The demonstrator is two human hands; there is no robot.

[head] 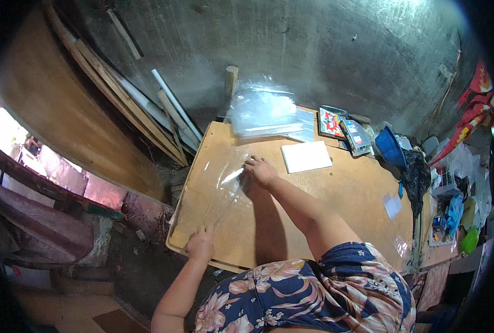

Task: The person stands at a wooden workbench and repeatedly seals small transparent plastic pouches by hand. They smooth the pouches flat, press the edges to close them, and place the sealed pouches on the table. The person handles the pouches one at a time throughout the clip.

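Observation:
A clear plastic sheet or bag (224, 189) lies on the wooden tabletop (334, 216), with light glaring off its creases. My right hand (260, 170) rests over its far right side, palm down, fingers somewhat apart. Down at the sheet's near end, by the table's left front corner, is my left hand (201, 243). It is slightly blurred, and whether its fingers pinch the plastic cannot be told. Beyond the right hand sits a white rectangular pad or stack (307, 157). A pile of clear plastic bags (265, 110) covers the table's back left part.
Boxed packages (331, 122), a blue plastic container (390, 145) and a black plastic bag (415, 179) line the back right. Small clear packets (392, 206) lie on the right. Wooden planks (126, 100) and a white pipe (176, 104) lean at left against the concrete wall (297, 45).

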